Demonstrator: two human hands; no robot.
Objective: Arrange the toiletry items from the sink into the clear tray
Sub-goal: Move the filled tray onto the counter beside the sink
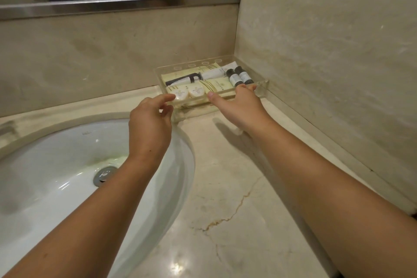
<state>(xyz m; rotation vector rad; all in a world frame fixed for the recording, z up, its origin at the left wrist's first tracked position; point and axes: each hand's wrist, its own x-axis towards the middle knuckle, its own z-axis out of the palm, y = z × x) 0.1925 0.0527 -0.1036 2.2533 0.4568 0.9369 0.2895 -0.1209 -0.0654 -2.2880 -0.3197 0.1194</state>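
Cream marble vanity counter [225, 187], veined and cracked, lower centre; white oval ceramic sink basin [56, 165], lower left. Clear rectangular acrylic tray [196, 65]: centre right, tucked into the corner against the beige stone side wall [327, 52], so only its front and left sides are reachable. Contents, laid flat and close-packed: two round white soaps [181, 95], pale yellow sachets [216, 86], white tube [214, 73], two small dark bottles [239, 77]; arranging looks nearly done. Right hand [239, 108]: fingers hooked over the front rim, thumb along the front wall, probably to square the tray. Left hand [150, 124]: fingers loosely curled at the left front corner, holding nothing; contact uncertain. Open counter lies in front.
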